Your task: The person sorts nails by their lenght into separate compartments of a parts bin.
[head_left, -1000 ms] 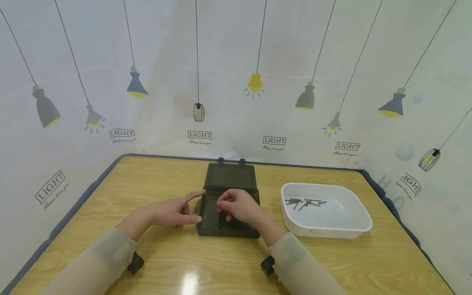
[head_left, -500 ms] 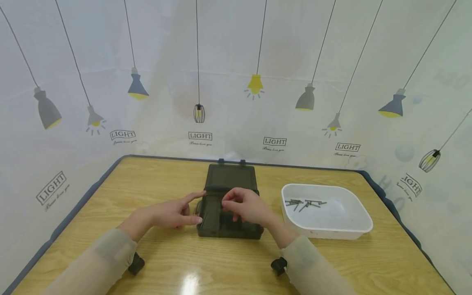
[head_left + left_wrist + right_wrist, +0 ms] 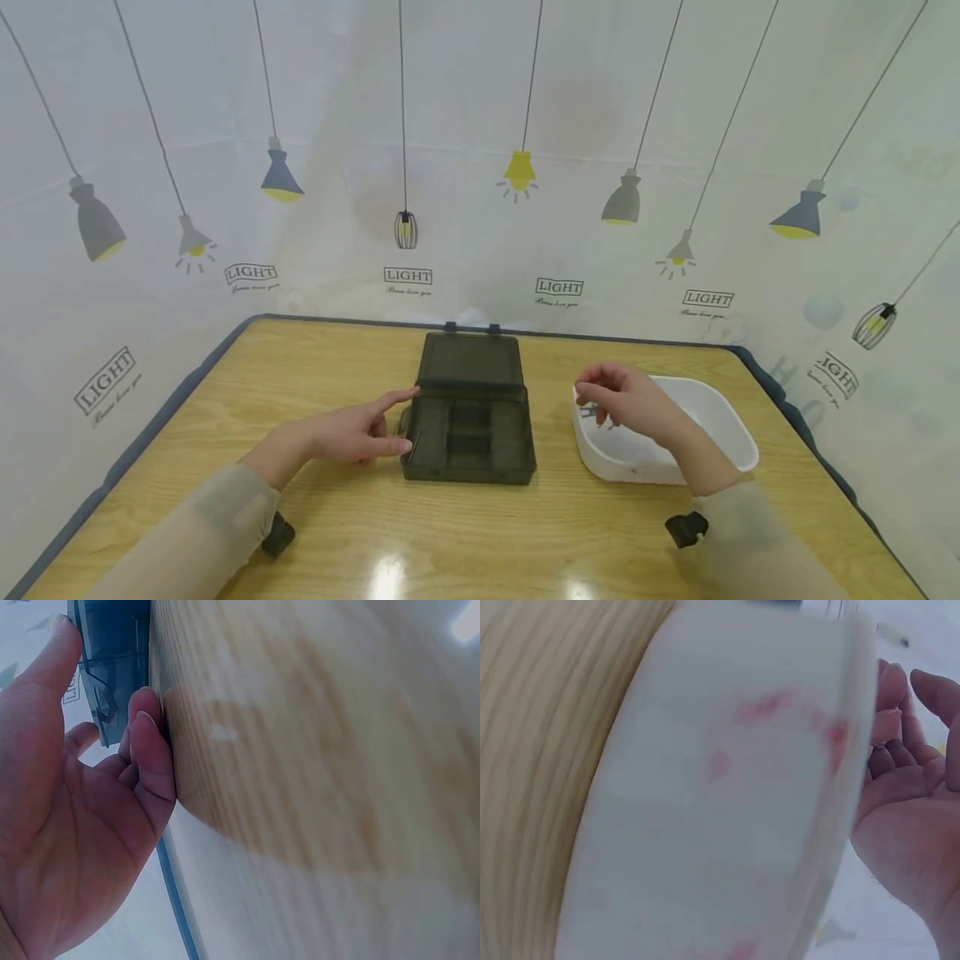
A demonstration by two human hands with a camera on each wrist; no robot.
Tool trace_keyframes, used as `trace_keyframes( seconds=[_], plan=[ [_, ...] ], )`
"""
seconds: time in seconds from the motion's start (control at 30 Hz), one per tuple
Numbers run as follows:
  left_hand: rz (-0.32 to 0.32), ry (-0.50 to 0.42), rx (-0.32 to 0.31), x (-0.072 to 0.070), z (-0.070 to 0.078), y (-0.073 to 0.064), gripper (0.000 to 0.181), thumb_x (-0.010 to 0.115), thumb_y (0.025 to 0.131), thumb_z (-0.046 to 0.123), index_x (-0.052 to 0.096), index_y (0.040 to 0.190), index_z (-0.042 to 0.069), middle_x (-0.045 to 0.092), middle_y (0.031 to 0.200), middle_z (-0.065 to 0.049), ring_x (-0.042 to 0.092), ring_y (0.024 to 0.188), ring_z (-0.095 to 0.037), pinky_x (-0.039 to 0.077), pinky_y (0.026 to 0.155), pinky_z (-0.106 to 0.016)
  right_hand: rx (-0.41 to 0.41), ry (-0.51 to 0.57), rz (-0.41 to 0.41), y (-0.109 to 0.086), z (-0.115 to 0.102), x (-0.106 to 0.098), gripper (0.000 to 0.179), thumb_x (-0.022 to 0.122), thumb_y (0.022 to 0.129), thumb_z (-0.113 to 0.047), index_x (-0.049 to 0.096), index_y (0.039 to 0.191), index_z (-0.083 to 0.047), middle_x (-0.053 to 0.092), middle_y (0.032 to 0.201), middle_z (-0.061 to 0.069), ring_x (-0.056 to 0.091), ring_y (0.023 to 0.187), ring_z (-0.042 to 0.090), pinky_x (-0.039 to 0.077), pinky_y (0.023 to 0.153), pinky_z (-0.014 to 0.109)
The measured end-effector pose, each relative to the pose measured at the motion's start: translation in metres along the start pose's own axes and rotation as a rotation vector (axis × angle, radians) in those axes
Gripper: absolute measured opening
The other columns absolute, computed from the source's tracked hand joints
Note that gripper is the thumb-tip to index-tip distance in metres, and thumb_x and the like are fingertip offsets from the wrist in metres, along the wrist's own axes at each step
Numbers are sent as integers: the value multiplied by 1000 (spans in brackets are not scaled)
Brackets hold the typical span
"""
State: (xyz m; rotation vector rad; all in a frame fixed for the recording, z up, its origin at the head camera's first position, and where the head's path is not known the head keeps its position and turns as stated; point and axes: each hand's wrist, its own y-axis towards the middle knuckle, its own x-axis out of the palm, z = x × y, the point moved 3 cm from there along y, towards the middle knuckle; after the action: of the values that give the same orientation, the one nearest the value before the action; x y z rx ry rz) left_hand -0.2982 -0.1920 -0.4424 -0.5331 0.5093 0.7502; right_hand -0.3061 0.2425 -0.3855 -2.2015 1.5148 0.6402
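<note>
Head camera gives me the wide look from my distant seat. A dark case (image 3: 468, 477) lies on the wooden table (image 3: 322, 537), near the middle and toward the far side, with its lid (image 3: 471, 357) folded back to the far side. Inside I see one long compartment at left, a divided column in the middle, and another long compartment at right. One thin piece (image 3: 416, 447) lies in the left compartment; it looks like a nail, but it is too small for me to be certain. The left hand (image 3: 348, 431) is at the left side of the case: its straight index finger and its thumb touch the left edge, far and near, without gripping. At right stands the white tray (image 3: 637, 472), with thin metal nails (image 3: 589, 411) in its left part. The right hand (image 3: 630, 404) is above them with bent fingers, and partly hides them. Behind the table hangs a pale cloth (image 3: 465, 92) with printed lamps.

Left wrist camera shows me the palm beside the case, whose side carries a small loop (image 3: 109, 701). The thumb is extended toward the upper edge; the lower fingers are bent, close to the table.

Right wrist camera shows me mostly the tray's outer wall, with reddish smudges (image 3: 765, 706). Beyond the rim, the right thumb and index finger are apart, so I read this grip as loose.
</note>
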Motion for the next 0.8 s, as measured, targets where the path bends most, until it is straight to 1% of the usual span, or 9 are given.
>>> trace_keyframes(
  seconds=[0.07,0.17,0.27,0.33,0.43,0.53,0.63,0.8],
  plan=[
    [2,1,-4,0,0,0,95,70,108,50,10,179,31,65,87,-8,59,66,-18,53,67,-36,29,-19,4,-2,16,-13,37,65,113,-34,66,129,-2,74,117,21,68,82,23,57,66,33],
    [1,1,-3,0,-1,0,95,69,108,50,10,179,31,64,87,-8,59,66,-18,53,68,-36,87,-54,-11,-3,38,-26,39,65,113,-35,66,133,-2,74,121,20,68,87,23,57,70,34],
    [4,3,0,0,-1,0,94,70,108,49,9,179,31,65,87,-9,59,66,-18,53,68,-36,148,-78,-46,-3,57,-32,38,65,112,-34,68,135,-4,75,120,16,67,91,23,57,75,36],
    [6,6,1,0,-2,0,94,69,108,49,9,179,31,65,86,-8,58,66,-18,53,68,-36,182,-97,-59,-3,67,-33,35,66,112,-32,71,134,-6,75,113,12,66,89,23,56,75,35],
    [7,7,1,0,-3,1,94,70,108,50,10,179,31,65,85,-9,58,65,-18,53,68,-36,203,-133,-71,-2,77,-34,29,68,110,-27,74,131,-7,72,99,9,63,83,22,54,71,34],
    [7,8,1,1,-4,2,95,70,108,50,10,178,32,65,85,-8,58,65,-18,53,68,-36,201,-175,-69,-2,86,-37,24,70,109,-22,75,128,-9,68,90,6,62,77,21,52,68,34],
    [9,14,4,1,-5,3,94,70,108,50,10,178,32,65,85,-8,58,65,-18,53,68,-36,205,-193,-60,-1,93,-39,24,72,107,-19,75,129,-10,66,87,5,61,75,21,51,67,34],
    [10,23,2,0,-5,4,94,69,108,51,10,178,33,66,86,-8,59,66,-19,53,67,-36,237,-200,-38,1,102,-40,27,76,104,-20,73,130,-12,65,85,5,61,75,21,50,66,34]
  ],
)
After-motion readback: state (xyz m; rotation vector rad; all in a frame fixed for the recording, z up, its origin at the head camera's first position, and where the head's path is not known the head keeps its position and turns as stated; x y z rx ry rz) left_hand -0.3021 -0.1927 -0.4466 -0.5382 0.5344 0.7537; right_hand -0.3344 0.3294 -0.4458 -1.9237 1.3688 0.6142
